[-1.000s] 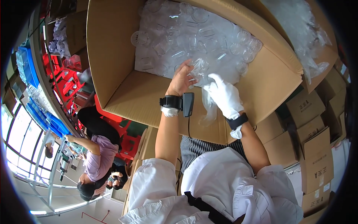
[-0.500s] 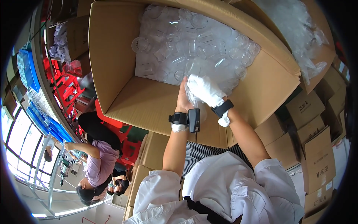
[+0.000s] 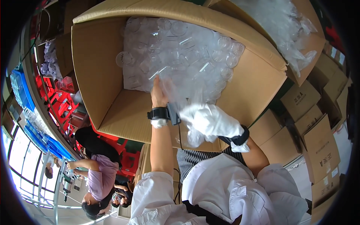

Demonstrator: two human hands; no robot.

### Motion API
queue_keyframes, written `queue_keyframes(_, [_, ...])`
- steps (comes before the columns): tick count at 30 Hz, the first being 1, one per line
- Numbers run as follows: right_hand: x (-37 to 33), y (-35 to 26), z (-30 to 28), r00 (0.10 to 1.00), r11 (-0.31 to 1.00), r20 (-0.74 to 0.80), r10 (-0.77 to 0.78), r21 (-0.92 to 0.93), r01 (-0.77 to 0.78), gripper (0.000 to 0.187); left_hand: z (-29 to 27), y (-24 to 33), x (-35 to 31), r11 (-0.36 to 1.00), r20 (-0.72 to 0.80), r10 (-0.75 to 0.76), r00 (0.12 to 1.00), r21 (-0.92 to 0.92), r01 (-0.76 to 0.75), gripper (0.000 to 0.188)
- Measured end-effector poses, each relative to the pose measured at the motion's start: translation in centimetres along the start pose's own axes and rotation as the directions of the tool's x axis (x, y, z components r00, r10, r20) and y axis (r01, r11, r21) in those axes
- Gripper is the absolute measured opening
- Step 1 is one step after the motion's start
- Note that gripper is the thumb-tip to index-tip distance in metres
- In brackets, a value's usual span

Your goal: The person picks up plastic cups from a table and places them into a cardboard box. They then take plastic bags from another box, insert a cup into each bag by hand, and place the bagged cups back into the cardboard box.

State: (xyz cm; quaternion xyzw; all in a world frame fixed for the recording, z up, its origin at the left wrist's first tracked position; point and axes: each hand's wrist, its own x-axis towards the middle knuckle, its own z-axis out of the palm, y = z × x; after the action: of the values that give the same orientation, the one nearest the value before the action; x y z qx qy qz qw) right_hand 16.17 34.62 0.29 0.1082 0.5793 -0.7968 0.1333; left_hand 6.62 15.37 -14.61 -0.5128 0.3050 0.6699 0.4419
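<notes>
A large cardboard box (image 3: 95,71) stands tipped with its opening towards me, holding many clear plastic cups (image 3: 178,47) in a layer over white lining. My left hand (image 3: 159,93), bare and with a black strap at the wrist, reaches over the box's near part beside the cups. Its fingers are smeared by motion, and whether it holds a cup cannot be made out. My right hand (image 3: 213,119), in a white glove, is closed on a crumpled clear plastic bag (image 3: 194,135) over the box's near edge. A blurred, see-through sheet stretches between my hands.
Another open box (image 3: 313,37) with clear plastic bags (image 3: 285,30) lies at the upper right. Folded cartons (image 3: 320,146) are stacked on the right. At left are red stools (image 3: 62,103), blue trays (image 3: 45,140) on a bench and a person in a pink shirt (image 3: 101,170).
My right hand has pulled back towards me and away from my left, drawing the clear bag along. My left hand has shifted left in the picture. The box has shifted left and slightly up in view.
</notes>
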Motion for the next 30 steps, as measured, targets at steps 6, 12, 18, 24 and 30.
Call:
queue_keyframes(6, [-3.9,-1.0,-2.5,0.957,0.957,0.008,0.289,-0.038,-0.288,0.014,6.6,-4.6,-0.6,-0.337,0.304,0.935,-0.181,0.922,-0.189,0.044])
queue_keyframes(12, [-5.3,0.0,-3.4,0.961,0.946,-0.215,0.174,-0.236,-0.224,0.02,10.0,-8.7,2.1,-0.341,0.468,0.838,0.279,0.85,-0.401,0.047])
queue_keyframes(18, [-6.1,-0.8,-4.6,0.966,0.916,-0.213,0.146,-0.339,-0.213,0.018,15.5,-13.3,8.3,-0.52,0.788,0.511,0.344,0.602,-0.607,0.041])
queue_keyframes(24, [-6.0,-1.2,-5.3,0.951,0.968,-0.274,0.145,-0.157,-0.193,0.019,16.3,-12.2,14.6,-0.669,0.883,0.34,0.324,0.469,-0.576,0.033])
queue_keyframes(30, [-5.8,-0.4,-5.7,0.941,0.964,-0.315,0.126,-0.187,-0.192,0.023,16.7,-11.4,13.1,-0.609,0.877,0.433,0.206,0.453,-0.65,0.025])
